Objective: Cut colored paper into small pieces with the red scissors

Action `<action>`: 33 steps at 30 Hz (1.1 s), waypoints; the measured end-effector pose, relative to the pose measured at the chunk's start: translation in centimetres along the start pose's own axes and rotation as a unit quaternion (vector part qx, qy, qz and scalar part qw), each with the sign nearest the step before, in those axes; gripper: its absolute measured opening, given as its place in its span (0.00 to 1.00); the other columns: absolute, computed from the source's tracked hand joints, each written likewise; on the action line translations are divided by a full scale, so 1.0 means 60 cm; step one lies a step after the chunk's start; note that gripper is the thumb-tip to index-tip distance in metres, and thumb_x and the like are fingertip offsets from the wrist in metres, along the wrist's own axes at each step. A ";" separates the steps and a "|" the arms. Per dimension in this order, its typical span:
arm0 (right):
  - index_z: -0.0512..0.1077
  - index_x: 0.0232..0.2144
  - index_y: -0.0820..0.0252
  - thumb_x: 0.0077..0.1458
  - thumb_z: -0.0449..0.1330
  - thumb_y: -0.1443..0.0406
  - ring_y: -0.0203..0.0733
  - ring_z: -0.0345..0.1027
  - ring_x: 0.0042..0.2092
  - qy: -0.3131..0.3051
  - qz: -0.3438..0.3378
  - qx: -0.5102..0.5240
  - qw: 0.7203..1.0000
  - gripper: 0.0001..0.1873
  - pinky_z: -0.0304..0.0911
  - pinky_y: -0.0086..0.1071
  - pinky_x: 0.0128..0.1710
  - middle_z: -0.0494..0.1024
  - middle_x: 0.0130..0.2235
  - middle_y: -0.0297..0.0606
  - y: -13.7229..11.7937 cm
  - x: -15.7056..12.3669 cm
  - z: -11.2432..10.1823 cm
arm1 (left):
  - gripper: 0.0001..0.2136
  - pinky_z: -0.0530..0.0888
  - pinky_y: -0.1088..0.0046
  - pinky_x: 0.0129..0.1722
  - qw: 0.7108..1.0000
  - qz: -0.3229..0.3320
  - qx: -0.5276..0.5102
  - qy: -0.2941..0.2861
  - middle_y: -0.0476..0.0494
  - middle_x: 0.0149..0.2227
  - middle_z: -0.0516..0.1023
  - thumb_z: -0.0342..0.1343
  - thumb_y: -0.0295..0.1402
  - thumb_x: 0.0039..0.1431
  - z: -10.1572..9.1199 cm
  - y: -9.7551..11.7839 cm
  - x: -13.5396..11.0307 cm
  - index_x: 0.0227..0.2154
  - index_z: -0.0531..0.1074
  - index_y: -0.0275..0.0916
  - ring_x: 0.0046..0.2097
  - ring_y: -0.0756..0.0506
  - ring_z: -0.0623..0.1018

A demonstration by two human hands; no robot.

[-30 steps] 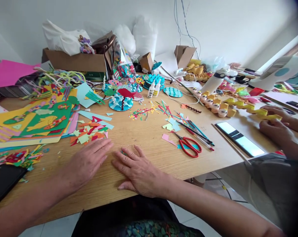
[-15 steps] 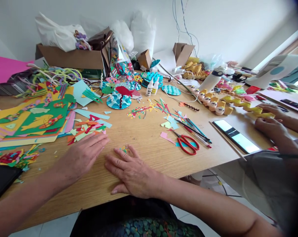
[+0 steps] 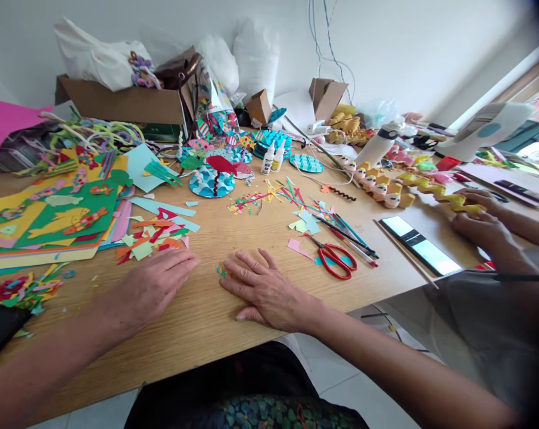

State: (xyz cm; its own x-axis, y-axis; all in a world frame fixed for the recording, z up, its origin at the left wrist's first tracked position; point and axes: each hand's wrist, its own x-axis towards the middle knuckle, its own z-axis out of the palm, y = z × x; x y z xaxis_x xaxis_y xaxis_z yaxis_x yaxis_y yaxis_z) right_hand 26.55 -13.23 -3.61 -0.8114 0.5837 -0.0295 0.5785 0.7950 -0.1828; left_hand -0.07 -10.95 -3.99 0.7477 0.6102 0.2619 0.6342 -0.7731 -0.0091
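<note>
My right hand (image 3: 269,292) lies palm down on the wooden table with its fingers spread, holding nothing I can see. Tiny yellow and blue paper bits (image 3: 223,271) show at its fingertips, and part of them may be under the hand. To the left, my left hand (image 3: 150,286) rests on its edge, fingers stretched out together. Just beyond it lies a heap of coloured paper scraps (image 3: 150,235). Red-handled scissors (image 3: 336,261) lie to the right of my right hand, on a blue paper piece.
Craft paper sheets (image 3: 50,208) cover the left side. Two glue bottles (image 3: 273,158) and a blue disc with a red paper fish (image 3: 222,164) stand behind. At right, a co-worker's hands (image 3: 483,223) hold a yellow egg-carton strip (image 3: 445,193) near a phone (image 3: 421,244).
My right hand has slid to the right and slightly away from me, and the small paper bits sit slightly left of before. My left hand stays nearly in place. The view has shifted slightly.
</note>
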 end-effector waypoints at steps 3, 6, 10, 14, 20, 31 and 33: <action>0.52 0.60 0.57 0.58 0.41 0.47 0.54 0.36 0.64 0.016 0.025 -0.011 0.999 0.33 0.35 0.60 0.57 0.49 0.64 0.44 0.006 0.001 -0.007 | 0.17 0.70 0.63 0.52 1.000 0.009 -0.010 0.005 0.40 0.48 0.75 0.39 0.26 0.61 0.004 0.006 0.006 0.47 0.70 0.35 0.51 0.44 0.72; 0.51 0.60 0.57 0.58 0.41 0.47 0.55 0.36 0.64 0.017 0.022 -0.010 1.000 0.34 0.35 0.61 0.57 0.48 0.64 0.44 0.009 -0.012 -0.017 | 0.16 0.69 0.63 0.52 1.000 0.005 -0.022 -0.006 0.40 0.49 0.74 0.40 0.27 0.61 0.009 0.012 0.001 0.48 0.69 0.36 0.52 0.44 0.71; 0.52 0.60 0.57 0.58 0.41 0.47 0.54 0.36 0.64 -0.002 0.009 0.002 1.000 0.33 0.36 0.62 0.56 0.50 0.63 0.44 0.009 -0.020 -0.016 | 0.18 0.66 0.63 0.55 0.997 0.024 -0.055 -0.040 0.44 0.50 0.74 0.39 0.24 0.60 0.024 0.030 -0.005 0.48 0.69 0.40 0.53 0.46 0.70; 0.54 0.59 0.56 0.58 0.41 0.47 0.54 0.37 0.64 0.002 0.028 -0.001 1.000 0.32 0.35 0.60 0.57 0.51 0.63 0.44 0.012 -0.005 -0.009 | 0.19 0.67 0.65 0.54 0.997 0.033 -0.054 -0.052 0.42 0.51 0.73 0.39 0.23 0.59 0.036 0.046 0.000 0.48 0.69 0.39 0.53 0.46 0.70; 0.55 0.59 0.58 0.58 0.40 0.47 0.53 0.38 0.63 0.027 0.070 0.000 0.997 0.33 0.37 0.58 0.57 0.50 0.63 0.45 0.019 0.013 -0.009 | 0.19 0.67 0.63 0.53 0.997 0.033 -0.032 -0.066 0.41 0.51 0.73 0.39 0.24 0.60 0.031 0.038 0.003 0.49 0.69 0.38 0.53 0.44 0.70; 0.54 0.60 0.60 0.59 0.39 0.47 0.54 0.40 0.63 0.021 0.095 0.021 0.995 0.33 0.39 0.58 0.57 0.51 0.63 0.47 0.020 0.017 -0.007 | 0.18 0.67 0.62 0.53 0.997 -0.025 -0.055 -0.038 0.40 0.51 0.73 0.41 0.28 0.61 0.034 0.036 0.014 0.51 0.67 0.38 0.53 0.44 0.71; 0.54 0.59 0.61 0.59 0.39 0.47 0.54 0.41 0.63 0.022 0.099 0.021 0.995 0.34 0.40 0.58 0.56 0.52 0.62 0.48 0.019 0.018 -0.005 | 0.18 0.68 0.63 0.52 0.998 -0.032 -0.053 -0.034 0.40 0.51 0.73 0.40 0.28 0.61 0.034 0.033 0.017 0.50 0.67 0.38 0.52 0.44 0.71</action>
State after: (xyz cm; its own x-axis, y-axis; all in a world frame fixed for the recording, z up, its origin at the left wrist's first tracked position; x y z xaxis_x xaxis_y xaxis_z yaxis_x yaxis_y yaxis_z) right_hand 26.36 -11.66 -3.55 -0.6773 0.7353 -0.0258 0.7215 0.6570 -0.2186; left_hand 2.34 -11.48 -5.69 0.7208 0.6659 0.1926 0.6588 -0.7445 0.1086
